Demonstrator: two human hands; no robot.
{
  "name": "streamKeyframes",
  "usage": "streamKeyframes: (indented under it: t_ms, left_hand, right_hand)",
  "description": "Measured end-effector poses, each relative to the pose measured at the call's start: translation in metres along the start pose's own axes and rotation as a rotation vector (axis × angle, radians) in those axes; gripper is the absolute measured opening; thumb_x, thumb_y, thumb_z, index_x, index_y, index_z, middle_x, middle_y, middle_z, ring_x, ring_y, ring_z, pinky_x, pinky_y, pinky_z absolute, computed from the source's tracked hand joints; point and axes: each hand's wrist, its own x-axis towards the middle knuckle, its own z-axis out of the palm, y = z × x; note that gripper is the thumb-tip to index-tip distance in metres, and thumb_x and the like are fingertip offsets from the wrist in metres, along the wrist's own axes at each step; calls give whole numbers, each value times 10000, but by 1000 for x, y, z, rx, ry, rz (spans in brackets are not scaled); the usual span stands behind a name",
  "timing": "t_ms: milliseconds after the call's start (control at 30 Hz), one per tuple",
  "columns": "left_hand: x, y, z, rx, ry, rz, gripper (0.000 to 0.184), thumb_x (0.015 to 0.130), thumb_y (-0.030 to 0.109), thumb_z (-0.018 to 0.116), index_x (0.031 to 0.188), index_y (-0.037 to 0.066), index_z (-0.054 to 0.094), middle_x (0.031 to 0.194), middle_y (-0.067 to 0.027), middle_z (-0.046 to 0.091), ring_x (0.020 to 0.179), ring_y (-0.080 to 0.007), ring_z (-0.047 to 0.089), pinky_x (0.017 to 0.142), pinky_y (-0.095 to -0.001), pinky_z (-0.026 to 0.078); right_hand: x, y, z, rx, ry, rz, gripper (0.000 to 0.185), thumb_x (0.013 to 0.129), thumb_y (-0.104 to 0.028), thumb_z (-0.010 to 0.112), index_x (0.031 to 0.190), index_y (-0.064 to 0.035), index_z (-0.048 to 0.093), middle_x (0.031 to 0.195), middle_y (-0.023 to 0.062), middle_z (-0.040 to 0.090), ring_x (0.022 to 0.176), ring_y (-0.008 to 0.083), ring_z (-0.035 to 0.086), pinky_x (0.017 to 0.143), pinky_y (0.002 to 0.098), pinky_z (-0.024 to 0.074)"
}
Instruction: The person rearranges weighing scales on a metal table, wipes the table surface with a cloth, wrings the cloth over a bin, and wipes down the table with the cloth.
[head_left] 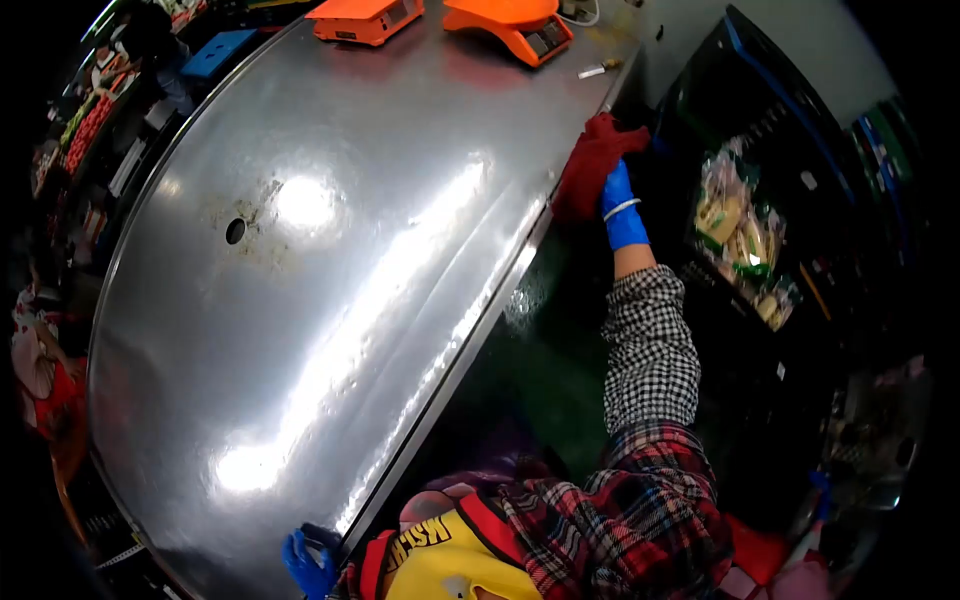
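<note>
My right hand (624, 208), in a blue glove with a white band round the wrist, grips a dark red cloth (588, 172). The cloth lies over the right edge of the shiny metal table (330, 270), and my arm is stretched far forward. My left hand (310, 565), also blue-gloved, rests at the near edge of the same table with its fingers apart. It seems to hold nothing, though part of it is cut off by the frame's bottom.
Two orange scales (365, 18) stand at the table's far end. A small whitish object (598, 69) lies near the far right corner. Bagged pale vegetables (740, 225) sit in dark crates to the right. Beyond the table's left side are a person (150, 45) and a blue box (218, 52).
</note>
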Motion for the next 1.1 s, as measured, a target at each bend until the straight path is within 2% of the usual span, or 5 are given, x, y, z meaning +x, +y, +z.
streamKeyframes:
  t_ms: [167,367,533,767,1100]
  left_hand:
    - [147,153,-66,-125,76,-450,597,995,390,457,1432,-15,416,1413,-278,402,1333,-409,365,1100,-493,281]
    - [214,195,39,-734,504,-745,550,994,369,493,1395,-7,475,1419,-252,400,1335,-375,368,1112,-466,276]
    - [356,307,-81,-115,152,-430,479,979,264,551,1383,13,497,1428,-232,396,1319,-371,390,1084,-460,322]
    - [336,294,-23,-364,523,-980,500,969,285,573,1361,-17,502,1357,-245,470,1294,-373,411,1054,-465,352]
    - [266,299,-14,-294,197,-1911,589,959,401,562,1382,-1,483,1365,-200,493,1230,-338,473,980,-465,431]
  right_hand:
    - [113,39,11,-2255,-500,-432,1110,687,-776,614,1512,-105,294,1538,256,271,1408,487,240,1167,509,228]
    - [71,117,151,-1522,-896,-732,960,661,-525,765,1471,-169,393,1493,243,300,1378,453,284,1042,560,358]
    - [2,123,143,-1310,-1535,-721,720,805,-497,674,1440,-242,450,1529,122,340,1404,328,323,1030,554,371]
    - [247,64,127,-1906,-270,-294,999,762,-643,666,1542,-192,235,1590,207,157,1442,434,172,1063,650,273]
    - [273,258,433,-1681,-800,-586,902,761,-609,652,1397,-4,445,1500,226,311,1376,431,286,1034,599,340]
